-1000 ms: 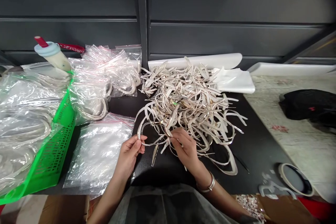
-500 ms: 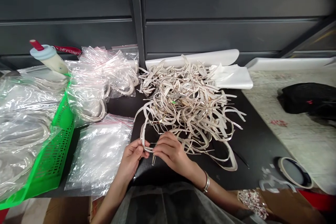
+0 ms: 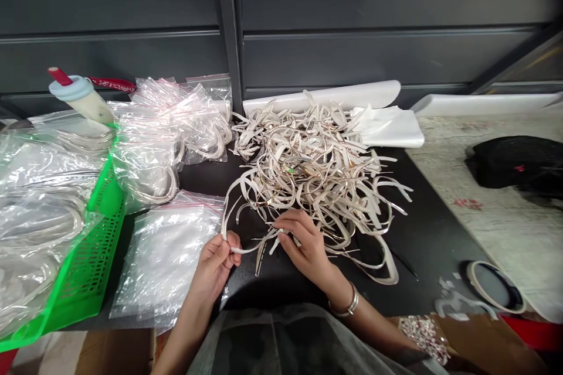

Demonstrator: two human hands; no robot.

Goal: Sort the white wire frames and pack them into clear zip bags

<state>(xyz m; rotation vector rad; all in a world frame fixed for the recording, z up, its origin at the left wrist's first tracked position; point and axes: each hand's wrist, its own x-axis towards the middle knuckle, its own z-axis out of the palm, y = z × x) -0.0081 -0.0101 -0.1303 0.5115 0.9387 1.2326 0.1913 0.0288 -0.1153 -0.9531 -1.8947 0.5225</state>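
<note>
My left hand is closed, with thumb and fingers pinching a curved off-white strip. The strip bends up and away from that hand towards the pile, and another stretch runs right towards my other hand. My right hand has its thumb and fingertips brought together around strip ends at the pile's front edge; its fingers partly hide them. Just behind both hands lies a tangled pile of curved strips, off-white with shiny metallic edges. A few narrow strip ends poke towards me between the hands.
On the left stands a green basket with bagged bundles. Clear zip bags lie beside it, and filled bags behind. A lidded cup, white rolled sheet, round dish and black bag surround the work area.
My hands have moved apart: the left slightly left with the strip, the right slightly right and up towards the pile. More of the strip shows between them.
</note>
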